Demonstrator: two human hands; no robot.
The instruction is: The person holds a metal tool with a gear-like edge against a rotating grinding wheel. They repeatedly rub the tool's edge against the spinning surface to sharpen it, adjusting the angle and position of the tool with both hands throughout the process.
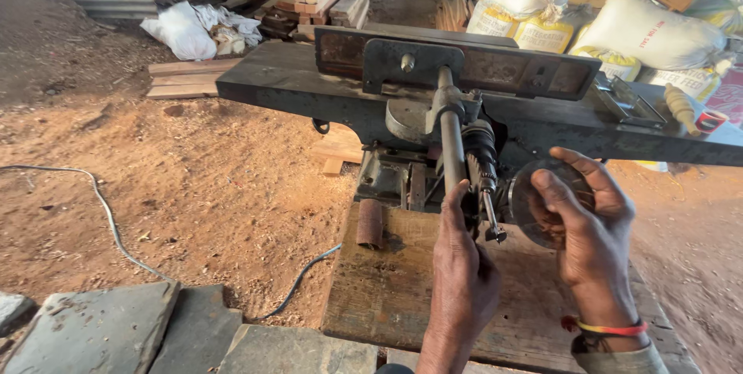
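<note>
- Long dark cast-iron woodworking machine [309,88]: spans the far part of the scene from left to right, on bare red earth. Its flat table carries no workpiece.
- Worn wooden platform [387,289]: sits near, in front of the machine. A small rusty brown cylinder [369,223] lies on its far left corner, apart from both hands.
- Grey steel lever arm [451,138]: runs from the machine body toward the near side, ending at the left hand.
- Round dark metal disc [542,204]: held upright just right of the spindle, not seated on it as far as visible.
- Short steel spindle with a pointed tip [489,215]: projects between the two hands; its tip is bare.
- Left hand [460,266]: closed around the near end of the lever arm.
- Right hand [588,239]: fingers spread wide, cupping the disc's edge and rear face.
- Status: disc is in hand beside the spindle; mounting appears not yet done.
</note>
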